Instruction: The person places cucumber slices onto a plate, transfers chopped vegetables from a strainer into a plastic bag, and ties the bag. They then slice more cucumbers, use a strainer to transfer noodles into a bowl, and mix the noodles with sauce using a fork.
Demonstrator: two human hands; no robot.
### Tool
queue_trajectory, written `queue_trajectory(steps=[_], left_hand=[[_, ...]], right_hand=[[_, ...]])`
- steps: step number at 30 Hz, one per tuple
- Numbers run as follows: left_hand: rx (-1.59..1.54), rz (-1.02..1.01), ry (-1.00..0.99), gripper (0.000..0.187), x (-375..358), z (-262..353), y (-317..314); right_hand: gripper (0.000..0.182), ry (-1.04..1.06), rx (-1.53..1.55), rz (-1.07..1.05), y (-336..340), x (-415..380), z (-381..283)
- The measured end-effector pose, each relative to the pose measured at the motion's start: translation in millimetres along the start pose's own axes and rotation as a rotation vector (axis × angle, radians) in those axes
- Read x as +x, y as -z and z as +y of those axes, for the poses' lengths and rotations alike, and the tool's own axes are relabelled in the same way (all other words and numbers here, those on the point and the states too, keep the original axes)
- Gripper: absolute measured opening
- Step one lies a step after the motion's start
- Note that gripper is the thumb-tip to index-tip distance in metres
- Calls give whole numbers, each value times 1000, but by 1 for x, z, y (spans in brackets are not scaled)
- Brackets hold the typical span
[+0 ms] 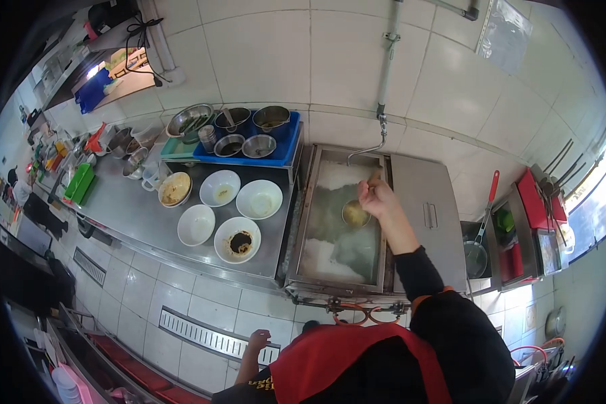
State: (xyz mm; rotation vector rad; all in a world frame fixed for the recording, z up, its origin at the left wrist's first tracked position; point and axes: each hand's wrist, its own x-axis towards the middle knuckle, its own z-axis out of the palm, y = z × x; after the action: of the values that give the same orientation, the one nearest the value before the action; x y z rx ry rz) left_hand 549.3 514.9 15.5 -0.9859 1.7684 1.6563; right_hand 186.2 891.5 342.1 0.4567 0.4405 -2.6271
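Note:
My right hand [377, 196] is closed around the wooden handle of a round noodle strainer [355, 213] over the cooker. Something pale yellow lies in its bowl, which sits low in the cloudy, foaming water of the steel boiling vat [303, 222]. My left hand [259, 339] hangs low by my side above the floor, its fingers curled with nothing visible in them. On the steel counter left of the vat stand several white bowls. The nearest bowl [219, 244] has dark sauce in it, and another bowl [176, 189] holds a light brown paste.
A blue tray [291, 145] with metal pots and bowls stands on a raised shelf. A tap [382, 138] reaches over the vat, and a steel lid [421, 202] covers its right part. A red-handled strainer [485, 212] rests at right. Another person [34, 202] is far left.

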Motion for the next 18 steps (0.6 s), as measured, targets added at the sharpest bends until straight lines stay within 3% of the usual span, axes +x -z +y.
queue_trajectory(steps=[2,4,6,8,12,15,18], left_hand=[[106,-32,-17,19,5,-3,-5],[299,-87,-464,20,43,-40,-1],[266,-77,-467,22,50,-43,-8],[16,-10,-20,23,27,-7,-21],[-45,-38,-73,24,24,12,-23],[95,-13,-41,23,17,29,-25],[232,20,-327,24,48,17,-13]], right_hand=[[10,-56,-137,-94,-13,-29,-8],[10,-181,-79,-158,-27,-56,-16],[11,-250,-86,-201,-43,-77,-24],[13,-258,-153,-220,-55,-95,-30],[16,-293,-188,-322,-64,-117,-36],[14,-318,-221,-351,-69,-130,-35],[14,-341,-219,-366,-74,-140,-32]])
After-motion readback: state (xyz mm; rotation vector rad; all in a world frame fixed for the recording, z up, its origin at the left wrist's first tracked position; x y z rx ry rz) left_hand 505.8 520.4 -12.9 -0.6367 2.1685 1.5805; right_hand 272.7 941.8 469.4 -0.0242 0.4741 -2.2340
